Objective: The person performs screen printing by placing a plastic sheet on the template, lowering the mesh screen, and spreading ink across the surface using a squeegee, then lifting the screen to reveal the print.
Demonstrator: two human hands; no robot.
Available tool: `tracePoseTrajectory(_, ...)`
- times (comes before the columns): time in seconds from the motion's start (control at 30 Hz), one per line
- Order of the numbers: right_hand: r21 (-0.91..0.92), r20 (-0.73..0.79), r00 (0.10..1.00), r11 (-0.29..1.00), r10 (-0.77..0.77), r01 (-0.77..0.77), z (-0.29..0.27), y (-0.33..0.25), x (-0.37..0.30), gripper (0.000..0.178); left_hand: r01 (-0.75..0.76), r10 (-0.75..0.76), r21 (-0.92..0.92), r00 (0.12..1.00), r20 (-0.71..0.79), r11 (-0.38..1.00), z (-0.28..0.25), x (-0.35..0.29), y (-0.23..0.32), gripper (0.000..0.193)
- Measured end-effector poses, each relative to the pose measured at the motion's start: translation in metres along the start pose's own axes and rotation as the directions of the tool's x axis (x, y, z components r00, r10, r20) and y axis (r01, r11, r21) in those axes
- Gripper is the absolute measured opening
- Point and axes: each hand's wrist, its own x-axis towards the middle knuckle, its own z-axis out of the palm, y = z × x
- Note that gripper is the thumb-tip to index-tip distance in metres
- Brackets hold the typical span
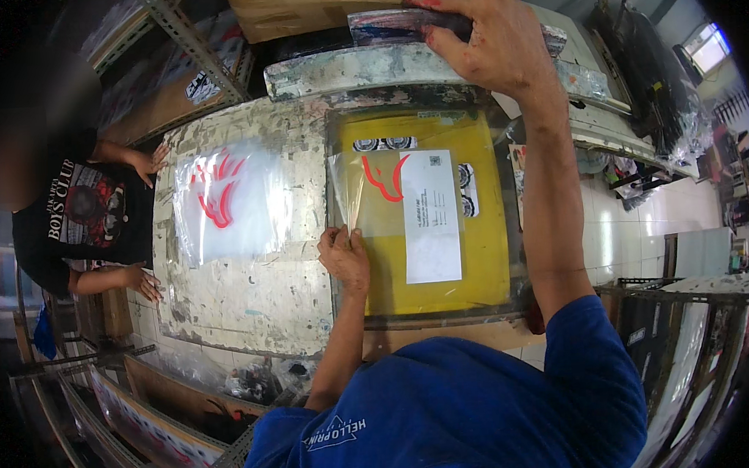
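Observation:
My left hand (344, 259) is closed at the left edge of a screen printing frame with yellow mesh (490, 262), its fingers pinching a clear plastic film (351, 184) that creases toward them. A red curved shape (384, 181) shows over the mesh, beside a white printed paper sheet (432, 239). At the far side, my right hand (487, 37) grips a dark, ink-stained squeegee (381, 28), with red stains on the fingers. Left of the frame, another clear sheet with red shapes (250, 194) lies on the worn board.
Across on the left, a person in a black shirt (93, 206) rests both hands at the board (243, 304). A paint-crusted bar (324, 71) and a cardboard box (295, 9) stand at the back. Metal racks (186, 40) flank the table.

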Motion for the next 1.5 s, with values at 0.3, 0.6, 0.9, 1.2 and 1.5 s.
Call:
tracePoseTrajectory(0.3,-0.013,0.016,1.0,1.0,-0.003,0.004,0.005,0.011,0.006,0.033,0.359,-0.388,-0.715,0.912,0.133,0.6,-0.014,0.015,0.024,0.018)
tracePoseTrajectory(0.6,-0.048,0.013,1.0,0.999,0.006,-0.005,0.0,0.003,0.011,0.035,0.283,-0.516,-0.751,0.852,-0.09,0.597,-0.084,0.043,-0.096,0.015)
tracePoseTrajectory(0.9,0.003,0.045,0.999,1.0,0.018,-0.018,0.003,0.01,0.013,0.034,0.341,0.031,0.369,0.697,-0.716,0.864,-0.159,0.044,-0.168,0.038)
tracePoseTrajectory(1.2,0.065,0.014,1.0,0.998,-0.013,0.012,-0.001,0.003,0.018,0.03,0.204,-0.159,0.213,0.965,-0.21,0.956,-0.062,0.098,-0.126,0.031)
tracePoseTrajectory(1.5,-0.004,0.048,0.998,0.999,0.042,-0.042,0.0,0.005,0.019,0.034,0.026,-0.072,-0.317,0.988,-0.136,0.948,-0.058,0.105,-0.118,0.011)
